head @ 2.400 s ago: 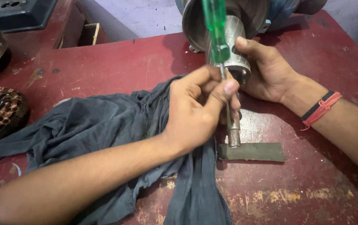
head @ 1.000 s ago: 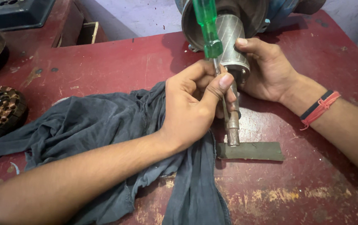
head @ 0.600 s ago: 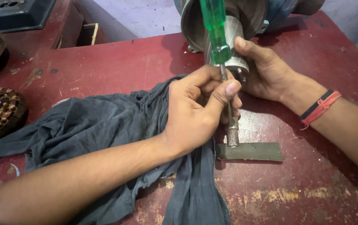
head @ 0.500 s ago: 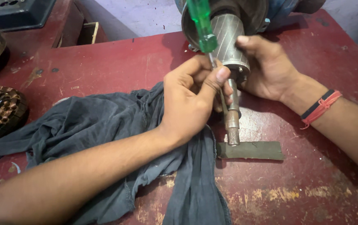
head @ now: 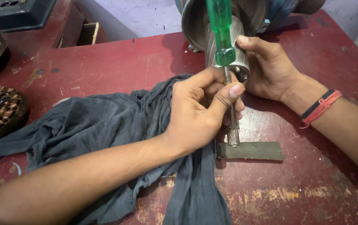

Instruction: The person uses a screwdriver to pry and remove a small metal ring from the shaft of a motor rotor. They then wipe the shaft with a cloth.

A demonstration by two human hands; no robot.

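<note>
On the red worktable (head: 104, 71), the left hand (head: 199, 110) pinches the metal shank of a green-handled screwdriver (head: 220, 29) standing upright beside the rotor shaft (head: 233, 135). The right hand (head: 270, 68) grips the ribbed rotor (head: 239, 39). A grey cloth (head: 95, 125) lies beneath the left forearm.
</note>
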